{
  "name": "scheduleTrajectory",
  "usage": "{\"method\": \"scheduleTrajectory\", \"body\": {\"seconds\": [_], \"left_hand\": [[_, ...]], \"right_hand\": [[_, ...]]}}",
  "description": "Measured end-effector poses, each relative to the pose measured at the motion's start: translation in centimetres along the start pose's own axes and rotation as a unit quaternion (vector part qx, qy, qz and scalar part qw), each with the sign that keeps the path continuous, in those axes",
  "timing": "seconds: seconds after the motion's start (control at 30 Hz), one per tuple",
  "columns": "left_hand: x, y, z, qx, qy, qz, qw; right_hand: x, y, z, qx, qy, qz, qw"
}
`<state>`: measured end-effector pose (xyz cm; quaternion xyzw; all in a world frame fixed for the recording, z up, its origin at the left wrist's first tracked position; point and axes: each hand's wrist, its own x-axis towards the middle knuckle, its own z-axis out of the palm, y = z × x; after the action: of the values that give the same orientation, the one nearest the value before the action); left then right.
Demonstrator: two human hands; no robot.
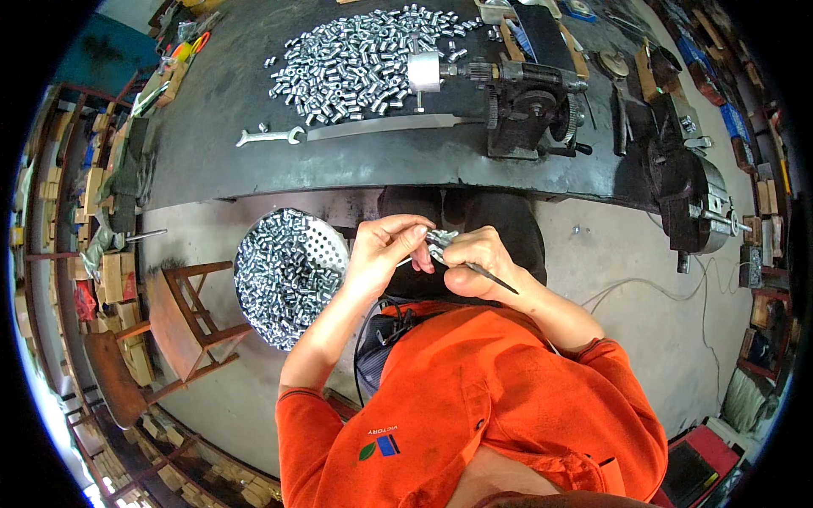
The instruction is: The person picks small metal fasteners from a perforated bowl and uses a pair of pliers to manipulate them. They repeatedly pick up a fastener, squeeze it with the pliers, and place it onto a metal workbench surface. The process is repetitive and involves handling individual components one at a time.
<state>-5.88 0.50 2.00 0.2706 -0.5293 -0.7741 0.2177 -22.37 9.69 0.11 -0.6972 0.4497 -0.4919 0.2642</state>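
Observation:
Over my lap, in front of the bench edge, my two hands meet. My left hand (388,248) is closed, its thumb and fingers pinching small shiny metal sleeves (441,237) that show between the hands. A thin light rod pokes out beneath its fingers. My right hand (477,256) is closed in a fist round a slim dark tool (494,278), whose tapered end points down and right; its other end is hidden, so its kind is unclear. Left of my left forearm stands a round perforated metal bowl (326,245) heaped with similar sleeves (284,275).
On the dark bench (212,169) lie a big pile of sleeves (347,63), an open-end wrench (269,136) and a flat file (381,125). A geared bench fixture (533,106) stands right of them. A wooden stool (182,322) is at left, a black chuck (690,190) at far right.

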Motion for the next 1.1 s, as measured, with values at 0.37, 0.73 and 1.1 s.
{"method": "scheduleTrajectory", "body": {"seconds": [0.37,0.73,1.1], "left_hand": [[0.3,-0.3,0.8,0.029,0.011,-0.011,0.999],[4.3,3.0,4.1,0.136,0.013,0.110,0.984],[18.2,6.4,22.0,0.482,-0.251,0.219,0.811]], "right_hand": [[-0.2,0.3,0.3,0.067,0.016,0.029,0.997],[-5.8,-0.4,-3.4,0.558,0.192,0.199,0.782],[-12.5,-0.9,-6.7,0.437,0.253,0.170,0.846]]}}
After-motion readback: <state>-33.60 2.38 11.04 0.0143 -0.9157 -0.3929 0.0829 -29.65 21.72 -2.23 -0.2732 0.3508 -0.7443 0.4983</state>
